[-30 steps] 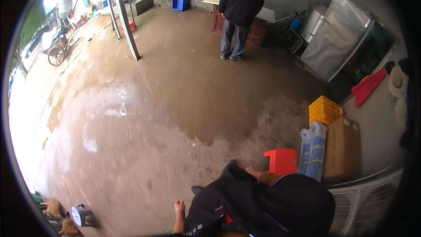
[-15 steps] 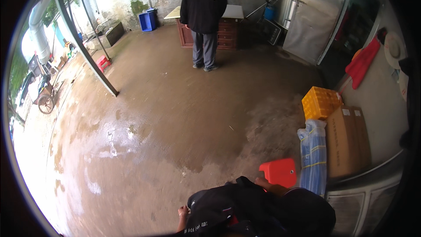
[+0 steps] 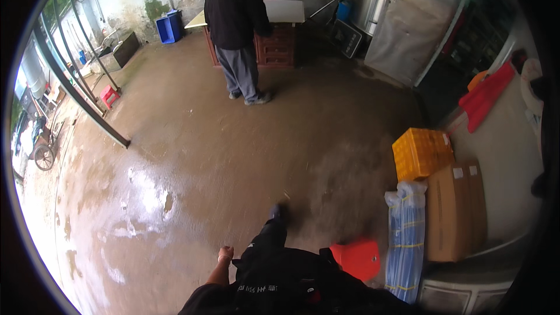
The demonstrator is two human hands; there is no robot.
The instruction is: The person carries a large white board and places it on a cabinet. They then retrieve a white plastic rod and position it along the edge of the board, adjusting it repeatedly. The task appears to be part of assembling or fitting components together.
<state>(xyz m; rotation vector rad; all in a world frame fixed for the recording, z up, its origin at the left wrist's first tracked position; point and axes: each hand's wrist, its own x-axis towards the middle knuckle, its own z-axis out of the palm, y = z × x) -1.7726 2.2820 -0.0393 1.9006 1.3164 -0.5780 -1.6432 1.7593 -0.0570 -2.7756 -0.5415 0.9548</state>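
Note:
My left hand [image 3: 226,252] hangs low beside my body, its fingers curled in a loose fist, with nothing visible in it. Beneath it lies the wet concrete floor [image 3: 192,198]. My right hand is out of sight. A red plastic stool [image 3: 359,259] stands close by my right side. My dark shoe [image 3: 278,213] reaches forward on the floor.
Another person [image 3: 236,17] in dark clothes stands at a wooden cabinet [image 3: 277,46] with a pale top. To the right are a yellow crate [image 3: 417,154], a cardboard box [image 3: 452,216] and a blue plastic-wrapped bundle [image 3: 405,236]. A metal post [image 3: 84,99] rises at left.
I have moved forward, one leg now stretched ahead. My right hand, earlier near the red stool, has gone from view. The other person has turned to the right and stepped sideways.

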